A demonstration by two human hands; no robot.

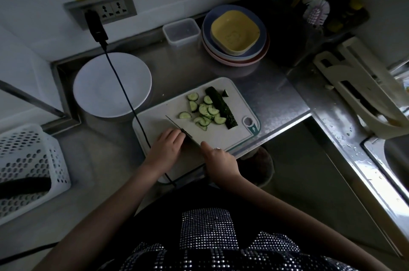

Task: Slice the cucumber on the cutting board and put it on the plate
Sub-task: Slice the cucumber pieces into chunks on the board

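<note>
Nearest the lens is your dark top with its silver-dotted pattern [205,237], filling the bottom of the frame, and both your bare forearms reach up from it to the cutting board [234,137] at centre. Your left hand [168,145] rests on the lower left part of the board, fingers curled down beside the knife [179,129]; whether they touch the blade you cannot tell in this dim light. Your right hand [218,157] sits at the board's lower edge, fingers curled round the knife's handle, a ring on one finger. The blade runs from your hands up and left, its tip short of the slices.

The cucumber slices [204,112] lie in a loose pile of half-moons in the upper middle of the board. Just right of them the uncut cucumber half [222,108] lies dark skin up, slanting from upper left to lower right, with a small cut end piece [225,93] beside its top.

The white plate [97,93] stands on the steel counter [276,98] left of the board, bare of any slices. A black cable [120,81] crosses the plate from a plug in the wall socket [110,8] at upper left. Above the board stand a clear container [181,31] and stacked bowls [234,36]. A white perforated basket [26,160] sits at the left edge.
</note>
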